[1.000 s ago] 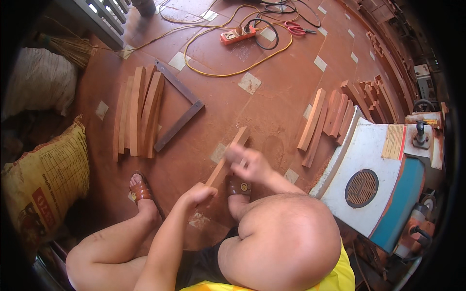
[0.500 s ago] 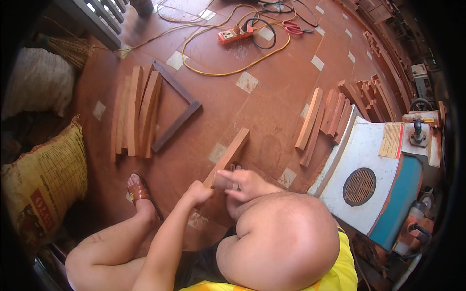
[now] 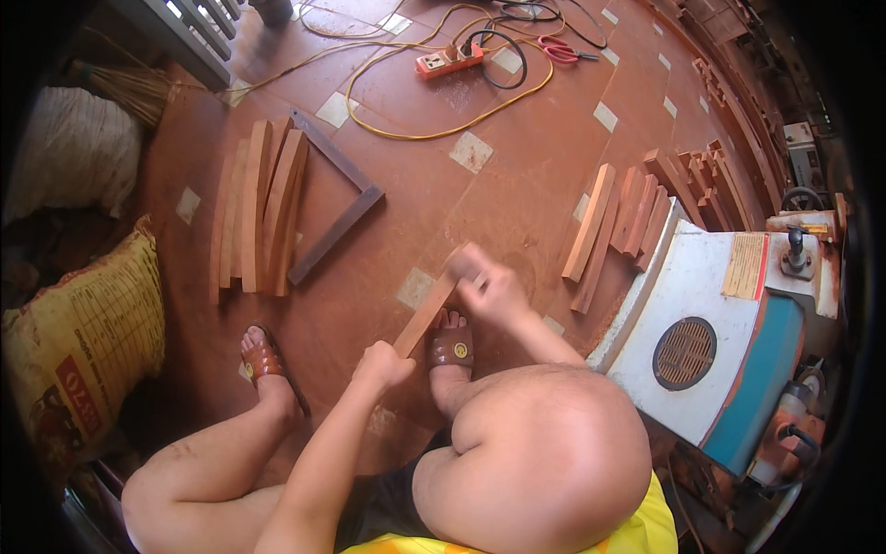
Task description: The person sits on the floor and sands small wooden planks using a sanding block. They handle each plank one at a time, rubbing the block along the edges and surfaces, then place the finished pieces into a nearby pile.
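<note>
A squared wooden bar (image 3: 426, 314) slants up and away from me, above the floor between my feet. Its near end is gripped in my left hand (image 3: 384, 364), the fingers wrapped round it. At the bar's far end my right hand (image 3: 496, 294), smeared by motion, presses a small brown pad (image 3: 469, 262) against the wood. That pad looks like sandpaper, but blur hides its detail. The right fingers are bent around it, partly hidden.
Wooden bars (image 3: 258, 217) lie left of a dark L-shaped frame (image 3: 346, 231). More bars (image 3: 600, 226) lie right, near a white and teal machine (image 3: 688, 323). A power strip (image 3: 449, 61), yellow cable and red-handled scissors (image 3: 558, 50) lie far off. A yellow sack (image 3: 92, 342) stands left.
My right hand has slid away from me along the bar, from beside my left hand to the far end, taking the pad with it. My left hand keeps its grip, shifted slightly.
</note>
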{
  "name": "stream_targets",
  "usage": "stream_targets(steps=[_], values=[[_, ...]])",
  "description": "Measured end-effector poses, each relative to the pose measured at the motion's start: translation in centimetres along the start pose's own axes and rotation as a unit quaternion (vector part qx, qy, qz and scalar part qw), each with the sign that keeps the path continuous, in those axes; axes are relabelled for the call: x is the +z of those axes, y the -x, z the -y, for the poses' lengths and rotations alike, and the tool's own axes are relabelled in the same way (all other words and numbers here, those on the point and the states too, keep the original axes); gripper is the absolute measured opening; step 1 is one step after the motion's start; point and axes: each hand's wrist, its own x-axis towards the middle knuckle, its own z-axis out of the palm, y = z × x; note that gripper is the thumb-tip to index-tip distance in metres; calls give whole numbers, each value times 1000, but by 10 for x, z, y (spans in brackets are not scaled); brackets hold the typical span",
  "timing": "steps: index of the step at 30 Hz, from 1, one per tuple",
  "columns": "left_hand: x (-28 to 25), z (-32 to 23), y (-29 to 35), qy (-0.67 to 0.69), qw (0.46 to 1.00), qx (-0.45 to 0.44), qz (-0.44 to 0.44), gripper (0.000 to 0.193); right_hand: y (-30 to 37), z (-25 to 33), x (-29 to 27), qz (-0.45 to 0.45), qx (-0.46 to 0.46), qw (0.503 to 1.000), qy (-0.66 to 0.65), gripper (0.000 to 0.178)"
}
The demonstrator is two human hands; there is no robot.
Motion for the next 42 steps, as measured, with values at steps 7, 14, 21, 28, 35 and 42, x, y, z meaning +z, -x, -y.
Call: stream_targets(steps=[7,14,21,28,35,42], values=[[-15,2,10,-11,1000,-18,-10,58,48,41,31,182,-187,964,-49,71],[-10,-13,15,-31,999,-5,-13,59,-2,-24,7,-110,4,990,83,67],[-15,-4,11,-24,1000,-11,-11,59,21,2,13,43,-121,991,-44,69],[-16,-1,3,-6,1000,1,11,59,17,21,30,78,-93,986,-115,64],[-8,-14,11,-32,999,7,-21,57,2,-8,5,-4,2,1000,-20,65],[-23,-8,21,-60,998,-3,-9,56,41,48,27,167,-182,965,-91,70]])
